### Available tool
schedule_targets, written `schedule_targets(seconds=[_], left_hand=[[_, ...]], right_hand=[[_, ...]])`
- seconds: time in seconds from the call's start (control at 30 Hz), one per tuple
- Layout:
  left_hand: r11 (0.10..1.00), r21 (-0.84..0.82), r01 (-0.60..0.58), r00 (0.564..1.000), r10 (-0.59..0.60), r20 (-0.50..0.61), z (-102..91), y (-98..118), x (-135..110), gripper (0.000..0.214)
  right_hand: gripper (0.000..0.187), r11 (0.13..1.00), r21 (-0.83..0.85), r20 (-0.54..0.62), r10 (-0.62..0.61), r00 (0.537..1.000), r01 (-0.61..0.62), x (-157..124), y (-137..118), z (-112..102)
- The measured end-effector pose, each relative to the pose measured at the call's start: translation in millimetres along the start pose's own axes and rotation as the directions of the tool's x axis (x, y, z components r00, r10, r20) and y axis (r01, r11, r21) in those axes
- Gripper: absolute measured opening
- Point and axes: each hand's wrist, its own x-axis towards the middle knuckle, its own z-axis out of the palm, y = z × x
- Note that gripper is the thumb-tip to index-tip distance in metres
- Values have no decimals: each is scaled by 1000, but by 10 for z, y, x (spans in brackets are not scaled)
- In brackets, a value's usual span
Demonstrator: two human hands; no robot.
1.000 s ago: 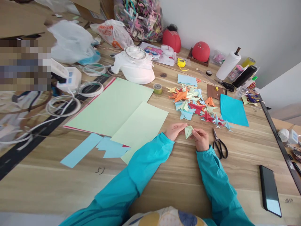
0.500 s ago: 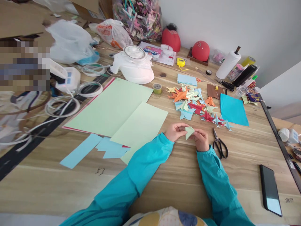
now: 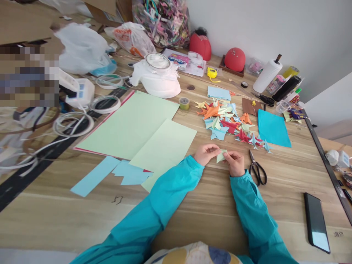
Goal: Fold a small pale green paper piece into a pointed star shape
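Observation:
Between my two hands is a small folded piece of pale green paper [image 3: 220,157], pointed at its lower end. My left hand [image 3: 205,154] pinches its left edge with thumb and fingers. My right hand [image 3: 235,162] grips the right edge, its thumb lying over the paper's face. Just beyond the hands lies a heap of folded paper cranes [image 3: 217,132] in orange, red, pale blue and green. Black-handled scissors [image 3: 257,172] rest on the table right of my right hand. Pale green paper sheets [image 3: 165,143] lie to the left of my left hand.
Light blue paper strips [image 3: 95,176] lie at the left front. A turquoise sheet [image 3: 274,128] is at the right, with a phone [image 3: 316,222] nearer me. A spool [image 3: 184,103], a white cloth bundle [image 3: 159,82] and a yellow tape measure [image 3: 211,73] stand farther back. Coiled cables [image 3: 73,124] crowd the left.
My right thumb has shifted left over the folded paper, and my left fingers have closed in slightly. Less of the paper shows now. Everything else stays in place.

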Motion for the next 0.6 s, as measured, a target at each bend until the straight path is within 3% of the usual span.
schedule_targets(seconds=[0.37, 0.6], left_hand=[[991, 56, -120, 985, 112, 134, -38, 29, -7, 21], [1000, 10, 7, 992, -8, 128, -17, 65, -29, 25]], right_hand=[[16, 997, -71, 79, -12, 997, 18, -33, -84, 23], [19, 993, -114, 84, -16, 996, 25, -42, -139, 34]])
